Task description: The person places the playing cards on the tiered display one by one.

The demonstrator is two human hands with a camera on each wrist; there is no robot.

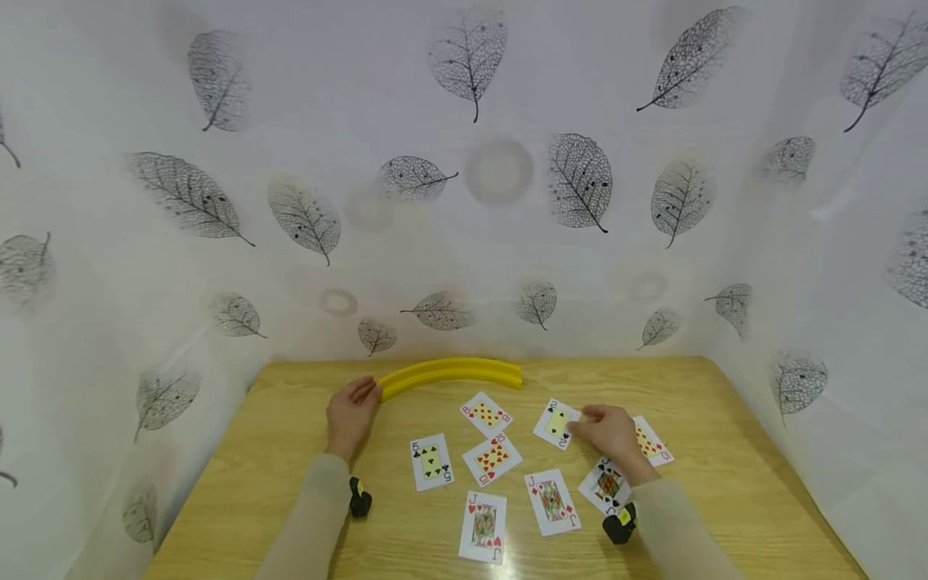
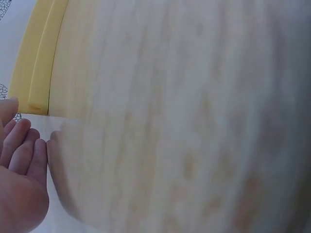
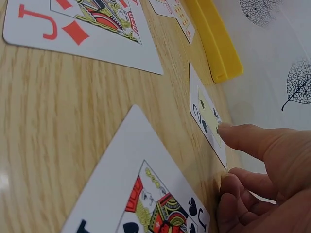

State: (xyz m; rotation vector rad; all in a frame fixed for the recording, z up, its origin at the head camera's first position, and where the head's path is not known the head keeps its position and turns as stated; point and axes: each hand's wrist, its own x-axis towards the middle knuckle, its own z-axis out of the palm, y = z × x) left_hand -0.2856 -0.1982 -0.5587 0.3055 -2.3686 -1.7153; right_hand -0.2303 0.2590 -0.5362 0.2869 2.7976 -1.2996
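Your right hand [image 1: 612, 431] was found gripping the two of spades [image 1: 557, 424] at its right-hand corner, thumb laid on the face and the other fingers curled at the edge. In my judgement this suited a thin card, since a pinch at the corner left most of the face uncovered. Whether the card had lifted from the wooden table [image 1: 290, 483] could not be determined.

Your left hand [image 1: 351, 415] held nothing in its fingers, which lay loosely extended together, with the thumb at the left end of the yellow curved rack [image 1: 449, 371]. Light contact appeared likely, probably to steady the rack, but could not be confirmed. The rack lay along the back of the table, bowed towards the leaf-print sheet [image 1: 464, 242], which left you little room behind it.

The other cards lay face up and spread, presumably so you could read each one. The five of clubs [image 1: 431, 461] stood apart to the left. The eight of diamonds [image 1: 486, 414] and the ten of hearts [image 1: 493, 459] met at their corners, whether touching or overlapping you could not have told from above. The jack of hearts [image 1: 482, 528] and jack of diamonds [image 1: 553, 502] lay nearer you. Your right wrist partly covered the jack of spades [image 1: 605, 486] and a diamonds card [image 1: 655, 443], so clearance there was poor. Between the two of spades and the rack's right end you had a short, unobstructed gap.
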